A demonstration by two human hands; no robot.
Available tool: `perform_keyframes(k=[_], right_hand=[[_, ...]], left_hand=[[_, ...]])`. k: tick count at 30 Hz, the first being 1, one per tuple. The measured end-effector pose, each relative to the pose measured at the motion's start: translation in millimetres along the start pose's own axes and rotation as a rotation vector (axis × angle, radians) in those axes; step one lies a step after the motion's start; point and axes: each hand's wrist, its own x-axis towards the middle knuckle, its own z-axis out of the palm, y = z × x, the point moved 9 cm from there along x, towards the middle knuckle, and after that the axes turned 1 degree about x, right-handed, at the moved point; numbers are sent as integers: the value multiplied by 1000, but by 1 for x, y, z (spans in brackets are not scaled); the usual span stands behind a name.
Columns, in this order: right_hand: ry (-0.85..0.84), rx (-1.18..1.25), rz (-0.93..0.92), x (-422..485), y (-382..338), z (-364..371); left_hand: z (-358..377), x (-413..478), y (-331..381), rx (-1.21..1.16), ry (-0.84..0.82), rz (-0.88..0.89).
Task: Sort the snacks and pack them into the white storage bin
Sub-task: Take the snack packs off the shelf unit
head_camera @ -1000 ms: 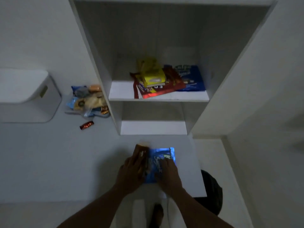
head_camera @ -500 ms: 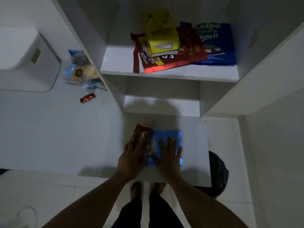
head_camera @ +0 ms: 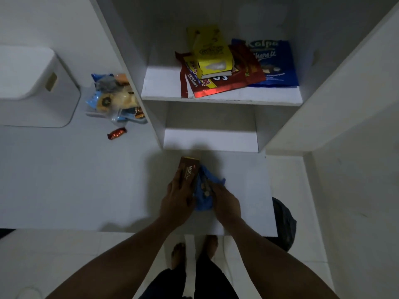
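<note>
On the white counter in front of me, my left hand grips a brown snack box. Right beside it my right hand clutches a crumpled blue snack bag, squeezing it against the box. The white storage bin with its lid on stands at the far left. A heap of small snacks lies between the bin and the shelf unit, with one red candy loose in front. On the shelf lie a yellow box, a red bag and a dark blue bag.
The white shelf unit rises straight ahead, with a low open niche under the shelf. A white wall panel closes the right side. A dark bag sits on the floor at the counter's right end. My bare feet show below the counter edge.
The blue bag lay flat under my right hand; now that hand has gathered and crumpled it against the brown box. The camera has tilted down and moved closer.
</note>
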Motion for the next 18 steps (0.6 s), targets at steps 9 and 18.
perform_keyframes(k=[9, 18], right_hand=[[332, 289, 177, -35, 20, -63], [582, 388, 332, -114, 84, -123]], left_hand=[[-21, 2, 42, 25, 54, 211], [17, 1, 121, -164, -29, 333]])
